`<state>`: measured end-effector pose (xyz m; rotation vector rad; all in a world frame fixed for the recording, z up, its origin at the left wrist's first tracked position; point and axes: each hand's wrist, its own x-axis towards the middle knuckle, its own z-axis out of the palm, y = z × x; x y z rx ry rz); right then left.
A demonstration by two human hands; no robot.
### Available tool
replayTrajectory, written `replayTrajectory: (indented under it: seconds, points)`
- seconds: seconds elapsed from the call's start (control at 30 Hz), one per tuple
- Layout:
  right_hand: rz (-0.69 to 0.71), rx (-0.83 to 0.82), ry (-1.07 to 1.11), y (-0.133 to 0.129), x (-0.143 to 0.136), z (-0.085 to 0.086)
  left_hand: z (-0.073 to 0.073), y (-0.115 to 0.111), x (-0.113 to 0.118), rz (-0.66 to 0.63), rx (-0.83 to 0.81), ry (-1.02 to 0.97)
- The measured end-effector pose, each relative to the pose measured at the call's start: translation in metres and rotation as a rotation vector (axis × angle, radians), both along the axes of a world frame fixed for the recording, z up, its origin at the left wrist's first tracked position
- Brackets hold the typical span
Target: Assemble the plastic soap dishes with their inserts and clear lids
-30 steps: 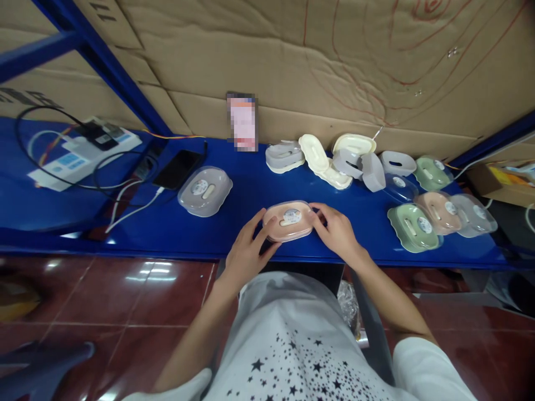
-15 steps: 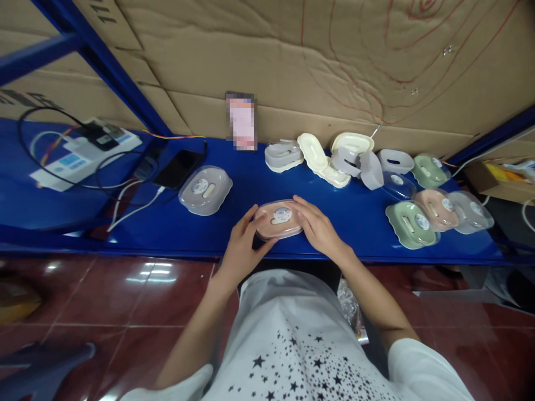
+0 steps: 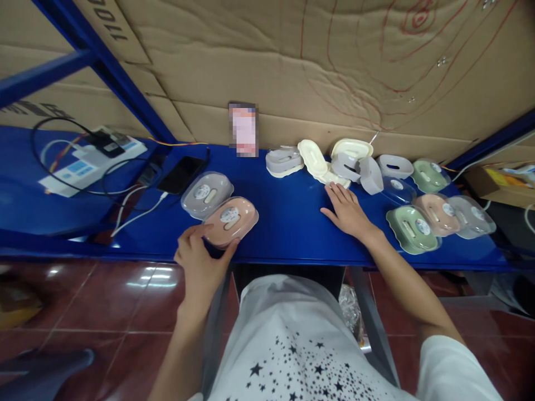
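Observation:
At the left front of the table, my left hand (image 3: 200,259) grips the near-left end of a pink soap box (image 3: 242,218) between thumb and fingers. This box has a clear lid and a round label, and it touches or slightly overlaps a grey soap box (image 3: 221,186) behind it. My right hand (image 3: 348,210) is empty, fingers outstretched over the table. Its fingertips are at the near edge of a cream soap box base (image 3: 313,159). Beyond lie grey slotted inserts (image 3: 371,175) and a grey insert on a cream base (image 3: 284,161).
On the right stand a green soap box (image 3: 412,231), a pink one (image 3: 437,214) and a grey one (image 3: 474,216). A clear lid (image 3: 399,190) lies behind them. A phone (image 3: 183,174), cables and a power strip (image 3: 90,167) occupy the left. Cardboard (image 3: 259,67) backs the blue table (image 3: 288,236).
The pink soap box has moved left from in front of me to beside the grey one, with my left hand on it. My right hand has let go and moved right towards the cream parts.

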<state>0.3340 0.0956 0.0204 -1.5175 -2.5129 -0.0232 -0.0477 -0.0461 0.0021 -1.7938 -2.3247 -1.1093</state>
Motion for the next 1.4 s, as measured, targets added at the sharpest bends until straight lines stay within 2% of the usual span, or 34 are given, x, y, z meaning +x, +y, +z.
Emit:
replayTrajectory:
  seconds: [0.17,0.37,0.43,0.5,0.6,0.67,0.8,0.93,1.1,1.2,1.27,1.33,1.4]
  points:
    - [0.023,0.056,0.0,0.0,0.001,0.006,-0.001,0.007,-0.008,0.11,0.015,0.027]
    - [-0.051,0.132,0.033,0.006,0.0,0.007,-0.004,0.013,-0.009,0.154,0.044,0.07]
    - [-0.057,0.142,0.033,0.002,-0.003,0.008,-0.005,0.01,0.0,0.098,0.119,0.109]
    - [-0.032,0.14,0.036,-0.009,-0.008,0.01,-0.008,0.007,0.015,-0.01,0.194,0.128]
    - [0.061,0.118,0.066,-0.034,-0.019,0.015,-0.011,0.005,0.041,-0.19,0.237,0.122]
    - [0.134,0.081,0.089,-0.049,-0.025,0.018,-0.011,0.008,0.056,-0.256,0.239,0.156]
    - [0.208,0.036,0.124,-0.065,-0.028,0.018,-0.008,0.021,0.068,-0.248,0.177,0.228]
    - [0.197,0.073,0.142,-0.068,-0.022,0.013,-0.004,0.03,0.06,-0.224,0.109,0.231]
    - [0.157,0.081,0.173,-0.055,-0.009,0.016,-0.001,0.032,0.035,-0.104,0.111,0.201]
    - [0.083,0.076,0.161,-0.032,-0.001,0.019,0.001,0.032,0.021,0.001,0.077,0.151]
    - [0.012,0.066,0.145,-0.014,0.003,0.017,0.002,0.03,0.02,0.018,0.096,0.134]
    - [-0.043,0.049,0.155,0.0,0.005,0.013,0.002,0.025,0.028,-0.057,0.169,0.148]
    - [-0.04,0.019,0.186,0.007,0.004,0.008,0.002,0.018,0.044,-0.244,0.245,0.168]
